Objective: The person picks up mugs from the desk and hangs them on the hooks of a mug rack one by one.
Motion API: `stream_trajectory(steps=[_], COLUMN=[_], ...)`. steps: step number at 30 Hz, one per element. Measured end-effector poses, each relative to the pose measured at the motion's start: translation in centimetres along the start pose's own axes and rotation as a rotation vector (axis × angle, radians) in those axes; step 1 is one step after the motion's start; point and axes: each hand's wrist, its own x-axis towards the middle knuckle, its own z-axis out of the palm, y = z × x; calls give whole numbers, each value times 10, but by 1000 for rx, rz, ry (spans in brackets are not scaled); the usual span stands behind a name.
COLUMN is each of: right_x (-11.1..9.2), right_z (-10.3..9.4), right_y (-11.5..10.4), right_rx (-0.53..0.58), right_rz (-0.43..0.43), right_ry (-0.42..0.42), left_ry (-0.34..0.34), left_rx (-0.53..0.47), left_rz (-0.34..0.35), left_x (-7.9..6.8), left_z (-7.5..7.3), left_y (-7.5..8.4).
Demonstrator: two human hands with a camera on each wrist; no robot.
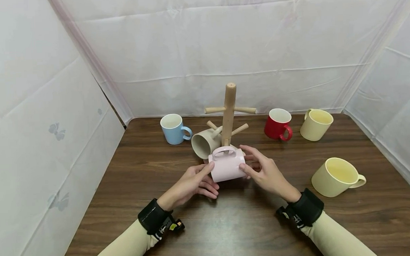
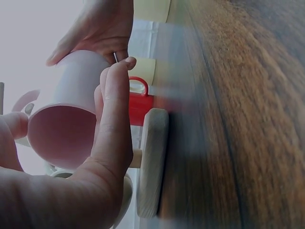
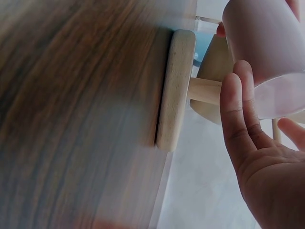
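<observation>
A pale pink mug (image 1: 227,166) lies on its side in the air, in front of the wooden mug rack (image 1: 229,111), its handle turned up. My left hand (image 1: 193,184) grips the mug at its mouth end, thumb on the rim and fingers along the underside. At the base end, my right hand (image 1: 267,173) holds it between thumb and fingers. The left wrist view shows the pink inside of the mug (image 2: 64,136) facing my left palm. Behind it, a beige mug (image 1: 203,143) hangs tilted by its handle on a lower left peg of the rack.
A light blue mug (image 1: 173,130) stands left of the rack. To the right are a red mug (image 1: 277,125), a yellow mug (image 1: 315,126) and a nearer yellow mug (image 1: 332,179). The rack's wooden base (image 3: 175,90) sits on the dark wood table (image 1: 141,165). White sheeting (image 1: 201,48) closes off the back and sides.
</observation>
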Motion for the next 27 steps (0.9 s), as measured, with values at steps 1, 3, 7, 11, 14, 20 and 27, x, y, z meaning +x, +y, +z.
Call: stream_trajectory(steps=[1, 3, 7, 11, 14, 20, 27], right_x=[0, 0, -1, -1, 0, 1, 3], right_z=[0, -1, -2, -4, -5, -2, -2], right_y=[0, 1, 1, 0, 2, 31, 44], right_rx=[2, 1, -17, -60, -82, -102, -102], right_rz=[3, 5, 3, 10, 19, 56, 121], right_ry=[1, 2, 6, 11, 20, 49, 72], left_ry=[-2, -2, -9, -13, -7, 7, 41], left_rx=[-4, -7, -9, -18, -20, -5, 9], left_rz=[-3, -5, -1, -4, -9, -31, -57], left_x=[1, 2, 5, 7, 9, 13, 19], left_z=[0, 0, 2, 3, 3, 2, 3], left_y=[-1, -2, -4, -6, -7, -7, -7])
